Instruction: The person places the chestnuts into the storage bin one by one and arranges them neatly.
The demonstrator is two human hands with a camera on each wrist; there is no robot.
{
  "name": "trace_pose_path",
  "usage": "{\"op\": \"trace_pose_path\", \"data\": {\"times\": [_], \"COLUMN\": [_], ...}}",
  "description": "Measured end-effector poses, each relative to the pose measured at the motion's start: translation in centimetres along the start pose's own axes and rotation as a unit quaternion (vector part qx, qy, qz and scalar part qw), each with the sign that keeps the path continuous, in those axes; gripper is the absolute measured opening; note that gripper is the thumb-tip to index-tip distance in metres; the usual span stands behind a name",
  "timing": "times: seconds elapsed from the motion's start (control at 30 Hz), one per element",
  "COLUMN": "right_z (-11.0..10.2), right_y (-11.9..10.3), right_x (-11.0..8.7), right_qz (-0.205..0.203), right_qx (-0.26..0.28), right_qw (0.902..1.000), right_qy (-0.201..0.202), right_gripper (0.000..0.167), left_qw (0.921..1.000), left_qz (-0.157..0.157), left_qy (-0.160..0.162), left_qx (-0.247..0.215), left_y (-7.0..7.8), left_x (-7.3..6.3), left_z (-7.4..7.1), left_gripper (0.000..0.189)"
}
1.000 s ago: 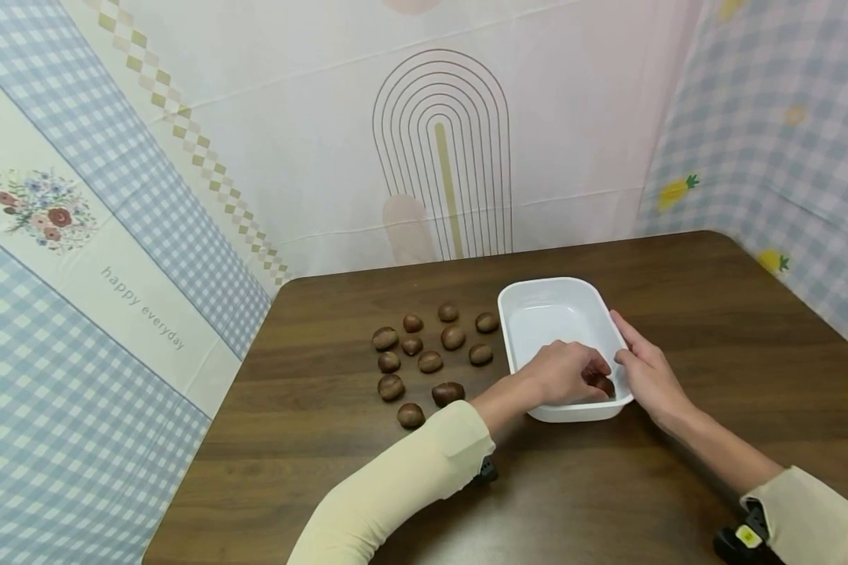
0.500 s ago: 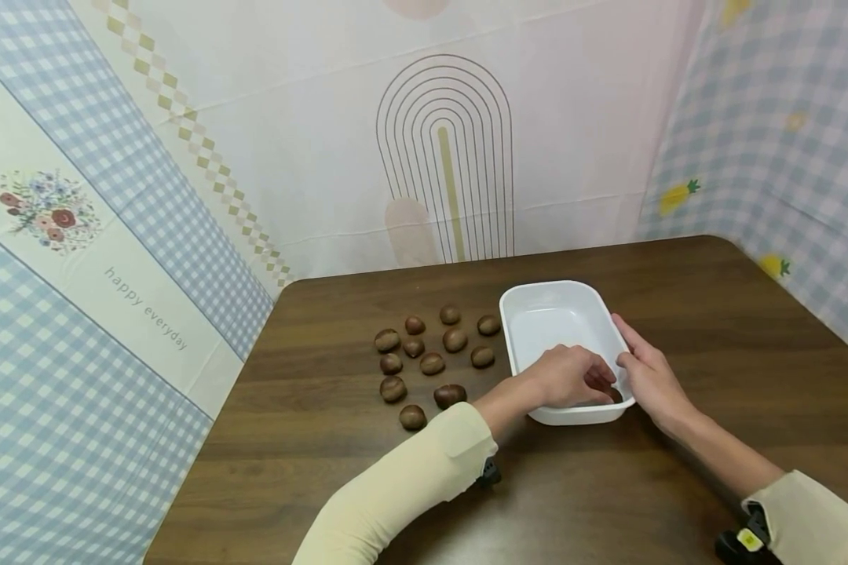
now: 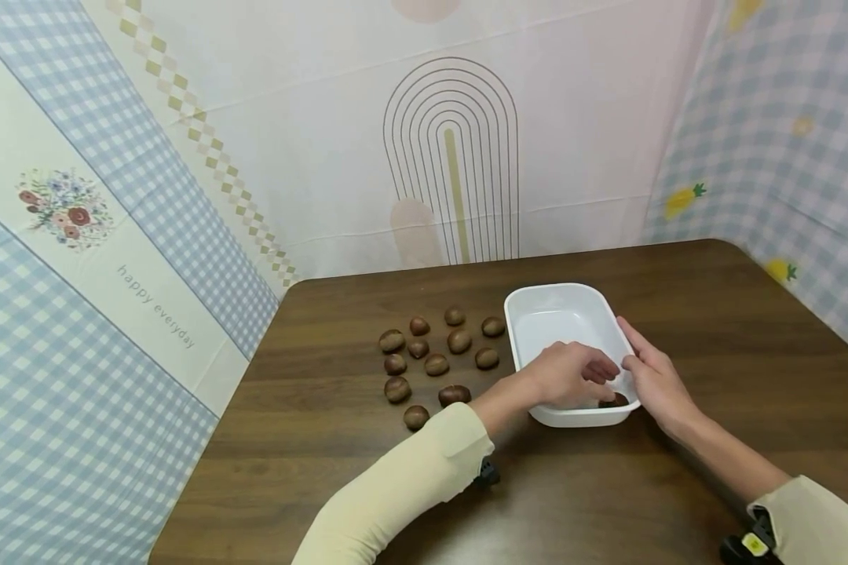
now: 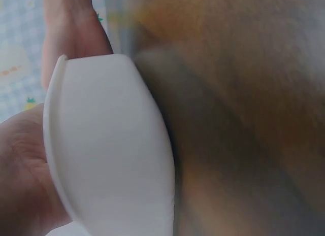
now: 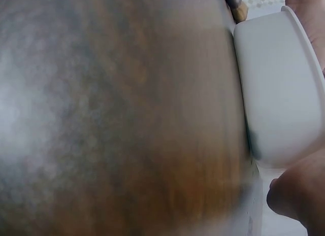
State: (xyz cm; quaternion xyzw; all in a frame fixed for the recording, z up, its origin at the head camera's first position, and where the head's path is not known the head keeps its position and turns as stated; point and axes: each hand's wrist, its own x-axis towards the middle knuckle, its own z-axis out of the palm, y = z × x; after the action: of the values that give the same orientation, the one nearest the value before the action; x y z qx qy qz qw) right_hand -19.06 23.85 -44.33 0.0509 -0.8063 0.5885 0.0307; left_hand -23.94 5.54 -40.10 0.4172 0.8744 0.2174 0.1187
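A white rectangular tray (image 3: 547, 333) stands on the wooden table. My left hand (image 3: 568, 375) reaches over its near side, thumb and fingers parted above a brown chestnut (image 3: 613, 400) lying in the near right corner. With thumb inside and fingers outside, my right hand (image 3: 656, 384) grips the tray's right rim. Left of the tray several chestnuts (image 3: 436, 364) lie loosely spread. In the left wrist view, the tray's outer wall (image 4: 111, 144) hides what is inside. The right wrist view shows the tray wall (image 5: 279, 83) with part of my right hand (image 5: 299, 195) below.
The dark wooden table (image 3: 290, 471) meets a patterned cloth backdrop (image 3: 579, 118) at the back. Checked cloth (image 3: 113, 377) hangs along the left side, and more checked cloth (image 3: 784, 157) covers the right.
My left fingers have loosened and lifted off the chestnut, which now lies in the tray's corner. The right hand keeps its grip on the rim. The head view has shifted slightly.
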Motion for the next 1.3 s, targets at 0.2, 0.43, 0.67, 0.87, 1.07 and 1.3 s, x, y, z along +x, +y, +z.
{"op": "trace_pose_path", "data": {"times": [0.2,0.43,0.67,0.87,1.07,1.3], "right_z": [-0.1,-0.1,-0.1,-0.1,0.0,0.1], "right_y": [0.0,0.0,0.2,0.3,0.2,0.2], "right_x": [-0.1,-0.1,0.1,0.2,0.2,0.3], "right_qz": [0.006,0.015,0.021,0.018,0.018,0.013], "right_qx": [-0.002,-0.004,0.002,-0.002,0.003,0.006], "right_qw": [1.0,0.9999,0.9998,0.9998,0.9998,0.9999], "right_qy": [0.002,0.0,-0.006,-0.007,-0.007,-0.006], "right_gripper": [0.062,0.062,0.062,0.062,0.062,0.062], "left_qw": [0.9946,0.9609,0.9522,0.9511,0.946,0.9497], "left_qz": [0.04,0.095,0.094,0.061,0.007,-0.052], "left_qy": [0.058,0.116,0.164,0.199,0.223,0.244], "left_qx": [-0.075,-0.233,-0.24,-0.228,-0.235,-0.19], "left_y": [-1.3,-3.5,-6.2,-9.0,-12.1,-14.6], "left_x": [-0.7,-1.7,-3.5,-5.4,-7.2,-8.9], "left_z": [-1.7,-3.5,-5.5,-6.0,-6.0,-6.0], "left_gripper": [0.037,0.039,0.044,0.047,0.045,0.043]}}
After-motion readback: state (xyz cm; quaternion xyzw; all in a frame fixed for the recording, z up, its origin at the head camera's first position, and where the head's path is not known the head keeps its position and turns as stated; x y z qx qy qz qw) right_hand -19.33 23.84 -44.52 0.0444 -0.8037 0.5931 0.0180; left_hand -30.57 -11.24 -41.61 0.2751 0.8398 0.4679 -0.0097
